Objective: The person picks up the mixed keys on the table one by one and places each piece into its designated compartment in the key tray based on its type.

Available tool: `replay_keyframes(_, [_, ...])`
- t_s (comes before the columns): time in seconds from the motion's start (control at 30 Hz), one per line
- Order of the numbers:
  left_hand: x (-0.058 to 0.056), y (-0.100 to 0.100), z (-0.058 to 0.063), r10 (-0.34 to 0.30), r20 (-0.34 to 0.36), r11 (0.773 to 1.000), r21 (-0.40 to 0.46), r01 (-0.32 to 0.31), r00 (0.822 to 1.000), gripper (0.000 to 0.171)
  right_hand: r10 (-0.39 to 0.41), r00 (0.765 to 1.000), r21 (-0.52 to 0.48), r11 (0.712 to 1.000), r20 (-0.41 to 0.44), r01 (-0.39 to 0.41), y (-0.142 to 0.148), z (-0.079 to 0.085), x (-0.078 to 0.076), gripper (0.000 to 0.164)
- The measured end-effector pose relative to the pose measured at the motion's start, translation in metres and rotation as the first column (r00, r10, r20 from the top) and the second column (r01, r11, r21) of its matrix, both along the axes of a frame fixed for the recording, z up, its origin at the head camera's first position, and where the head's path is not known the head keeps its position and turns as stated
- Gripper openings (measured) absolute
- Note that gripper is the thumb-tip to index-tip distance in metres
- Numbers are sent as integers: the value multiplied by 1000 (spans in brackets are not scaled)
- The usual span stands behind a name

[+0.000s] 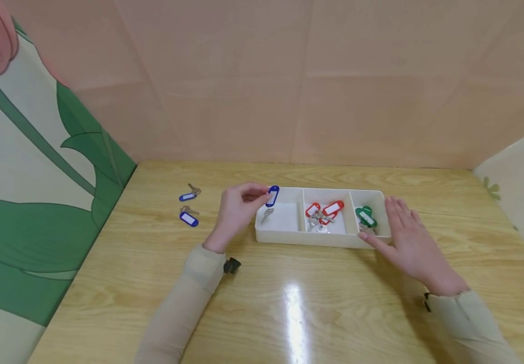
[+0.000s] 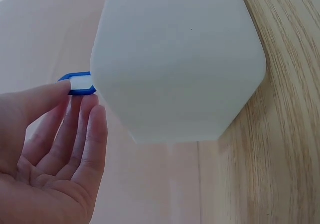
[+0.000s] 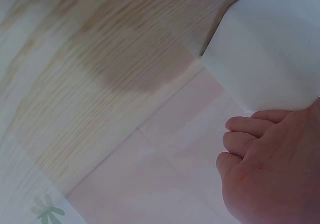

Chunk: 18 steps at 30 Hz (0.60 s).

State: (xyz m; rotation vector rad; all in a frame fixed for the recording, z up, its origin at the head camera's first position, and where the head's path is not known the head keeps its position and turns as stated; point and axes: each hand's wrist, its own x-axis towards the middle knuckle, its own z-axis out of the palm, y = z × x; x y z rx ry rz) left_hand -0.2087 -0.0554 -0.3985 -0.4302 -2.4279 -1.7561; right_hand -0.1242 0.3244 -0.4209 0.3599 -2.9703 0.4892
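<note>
My left hand (image 1: 238,213) pinches a blue key tag (image 1: 273,196) between thumb and fingers, and a silver key (image 1: 268,215) hangs from it over the left compartment of a white divided box (image 1: 307,238). In the left wrist view the blue tag (image 2: 81,83) shows beyond the box's end wall (image 2: 180,63). My right hand (image 1: 413,247) rests against the box's right end, fingers straight along the side and thumb at the front rim. Red key tags (image 1: 333,208) with keys lie in the middle compartment, green key tags (image 1: 367,218) with keys in the right one.
To the left of the box, two more blue-tagged keys lie on the wooden table (image 1: 334,303): one blue tag (image 1: 187,197) farther back, another blue tag (image 1: 189,219) nearer. A pinkish wall (image 1: 243,116) stands behind the table, with patterned panels at both sides.
</note>
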Motion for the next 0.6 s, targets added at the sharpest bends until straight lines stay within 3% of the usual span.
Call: replay_keyframes(0.6, [-9,1,-1,-10,23,995,-102,12,1000,15,-4,1000,-6,1000,8,4,-1,1,2,103])
